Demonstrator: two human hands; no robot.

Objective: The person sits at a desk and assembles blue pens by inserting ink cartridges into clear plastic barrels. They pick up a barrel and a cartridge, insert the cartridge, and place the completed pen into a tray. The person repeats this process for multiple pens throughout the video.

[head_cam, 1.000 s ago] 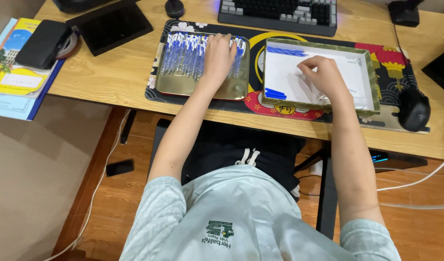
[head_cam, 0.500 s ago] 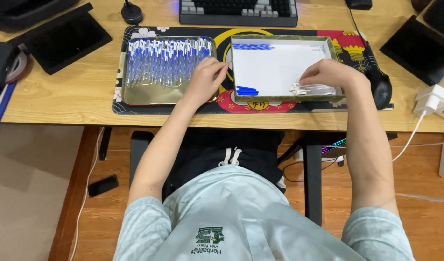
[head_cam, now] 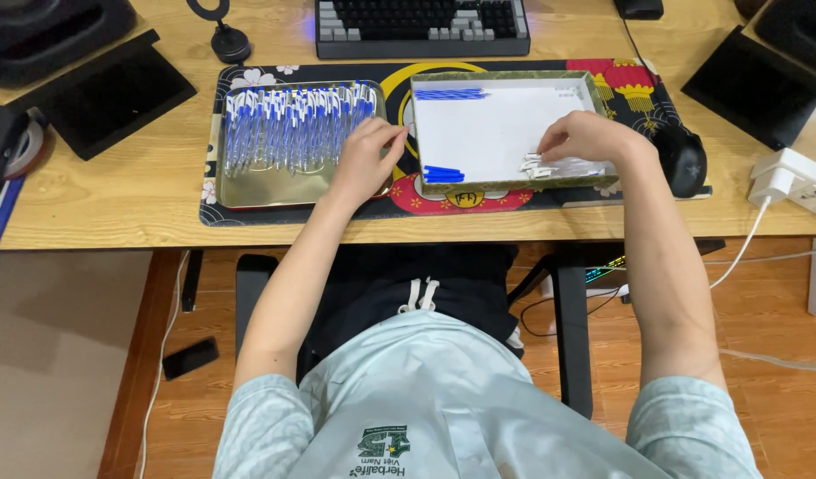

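wooden desk (head_cam: 115,200), gold tray (head_cam: 257,188) w/ blue-white pens (head_cam: 288,129) (neat rows)

Pen tray (head_cam: 248,188) left of box (head_cam: 501,124)

a dark blank tablet screen (head_cam: 115,98) is lying at my far left; a green-and-white logo patch (head_cam: 383,450) is showing on my shirt.

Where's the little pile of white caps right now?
In the head view, the white caps lie in the near right corner of the white-lined box, right under the right hand, across from the blue pieces at its near left.
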